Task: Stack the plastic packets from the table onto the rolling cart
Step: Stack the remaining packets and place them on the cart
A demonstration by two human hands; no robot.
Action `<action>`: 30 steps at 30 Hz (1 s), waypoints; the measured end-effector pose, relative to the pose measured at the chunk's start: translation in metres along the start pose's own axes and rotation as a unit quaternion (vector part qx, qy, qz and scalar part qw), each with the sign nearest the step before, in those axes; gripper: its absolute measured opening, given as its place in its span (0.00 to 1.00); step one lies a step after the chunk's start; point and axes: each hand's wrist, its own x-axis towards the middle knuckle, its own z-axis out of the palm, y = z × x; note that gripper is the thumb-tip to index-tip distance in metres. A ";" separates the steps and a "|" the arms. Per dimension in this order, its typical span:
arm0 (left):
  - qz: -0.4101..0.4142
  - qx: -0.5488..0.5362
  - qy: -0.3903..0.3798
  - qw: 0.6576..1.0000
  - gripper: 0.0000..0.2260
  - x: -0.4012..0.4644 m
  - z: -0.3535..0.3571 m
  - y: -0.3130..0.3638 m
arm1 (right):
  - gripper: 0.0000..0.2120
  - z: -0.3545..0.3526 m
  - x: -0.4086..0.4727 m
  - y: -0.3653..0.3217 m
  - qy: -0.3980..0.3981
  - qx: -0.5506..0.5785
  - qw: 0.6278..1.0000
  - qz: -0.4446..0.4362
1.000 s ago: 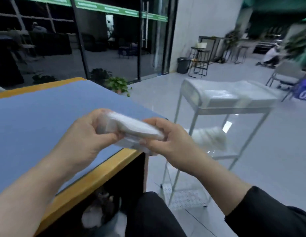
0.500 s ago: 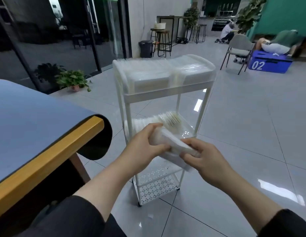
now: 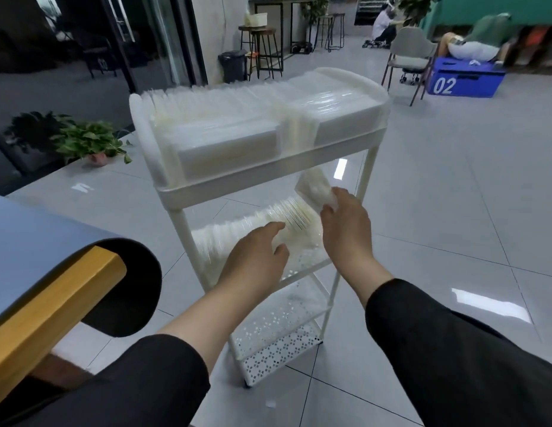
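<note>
A white three-shelf rolling cart (image 3: 207, 195) stands in front of me. Its top shelf is packed with clear plastic packets (image 3: 225, 140) standing on edge. On the middle shelf stands another row of packets (image 3: 237, 229). My right hand (image 3: 345, 223) grips a small bundle of packets (image 3: 315, 188), tilted upright, just above the right end of that middle row. My left hand (image 3: 256, 257) reaches in under the top shelf with straight fingers touching the row's right end. The table's blue top (image 3: 37, 235) with its wooden edge is at lower left.
The cart's perforated bottom shelf (image 3: 278, 349) holds nothing I can see. A potted plant (image 3: 89, 143) sits by the glass wall at left. Behind the cart are stools, a bin (image 3: 233, 66), a grey chair (image 3: 410, 53) and a blue box marked 02 (image 3: 466, 80). People are at the far back.
I have turned from the table to the cart. My left hand let go of the bundle and moved onto the middle-shelf row; my right hand carried the bundle in under the top shelf.
</note>
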 end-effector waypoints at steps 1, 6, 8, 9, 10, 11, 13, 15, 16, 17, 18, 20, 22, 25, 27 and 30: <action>0.001 0.010 -0.003 1.000 0.21 0.007 0.002 -0.001 | 0.07 0.009 0.008 0.004 0.003 -0.024 1.000 -0.003; 0.008 0.089 -0.030 0.996 0.23 0.035 0.015 -0.015 | 0.06 0.039 0.025 0.021 0.005 -0.099 0.995 -0.003; 0.004 0.119 -0.044 0.992 0.21 0.042 0.020 -0.020 | 0.08 0.048 0.028 0.024 0.008 -0.123 0.992 0.003; 0.001 0.136 -0.051 0.989 0.20 0.044 0.022 -0.023 | 0.09 0.053 0.030 0.025 0.006 -0.136 0.991 0.008; -0.002 0.155 -0.059 0.986 0.19 0.046 0.024 -0.026 | 0.11 0.057 0.031 0.026 0.000 -0.156 0.988 0.011; -0.004 0.170 -0.068 0.983 0.19 0.047 0.026 -0.029 | 0.11 0.060 0.032 0.027 -0.002 -0.174 0.985 0.016; -0.008 0.188 -0.087 0.978 0.19 0.047 0.029 -0.035 | 0.11 0.063 0.033 0.027 0.007 -0.164 0.986 0.035; -0.008 0.197 -0.105 0.975 0.20 0.045 0.030 -0.041 | 0.10 0.067 0.033 0.028 0.014 -0.164 0.985 0.048; -0.007 0.199 -0.109 0.974 0.21 0.045 0.029 -0.043 | 0.10 0.069 0.033 0.028 0.013 -0.170 0.984 0.055; -0.004 0.201 -0.109 0.974 0.21 0.044 0.029 -0.044 | 0.09 0.071 0.033 0.031 0.010 -0.173 0.983 0.060; -0.003 0.200 -0.107 0.974 0.21 0.044 0.028 -0.046 | 0.09 0.074 0.033 0.031 0.002 -0.180 0.982 0.064; -0.002 0.196 -0.101 0.975 0.21 0.044 0.027 -0.049 | 0.11 0.078 0.032 0.033 -0.015 -0.181 0.981 0.070; 0.000 0.192 -0.097 0.977 0.20 0.044 0.027 -0.051 | 0.13 0.080 0.034 0.036 -0.035 -0.170 0.983 0.063; 0.011 0.199 -0.087 0.976 0.21 0.044 0.028 -0.054 | 0.15 0.080 0.040 0.037 -0.069 -0.143 0.986 0.056; 0.017 0.202 -0.083 0.976 0.21 0.043 0.029 -0.056 | 0.13 0.080 0.042 0.038 -0.090 -0.126 0.987 0.049; 0.017 0.196 -0.078 0.977 0.21 0.042 0.029 -0.057 | 0.07 0.081 0.038 0.043 -0.116 -0.125 0.985 0.032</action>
